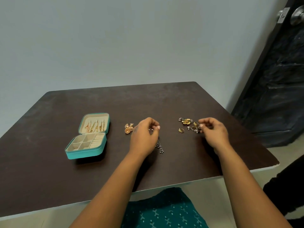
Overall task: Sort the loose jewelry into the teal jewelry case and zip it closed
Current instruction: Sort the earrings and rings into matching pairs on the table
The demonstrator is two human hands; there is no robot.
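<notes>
Left hand pinching dark beaded earring; right hand pinching among metal rings.

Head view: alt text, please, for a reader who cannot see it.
Two bare hands work over a dark table: the left hand holds dangling dark earrings, the right hand touches loose rings. An open teal jewelry case sits left.

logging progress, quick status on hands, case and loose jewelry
Left hand pinching dark dangly earrings; right hand at ring pile. Teal case open, compartments empty. Nothing in the way.
</notes>
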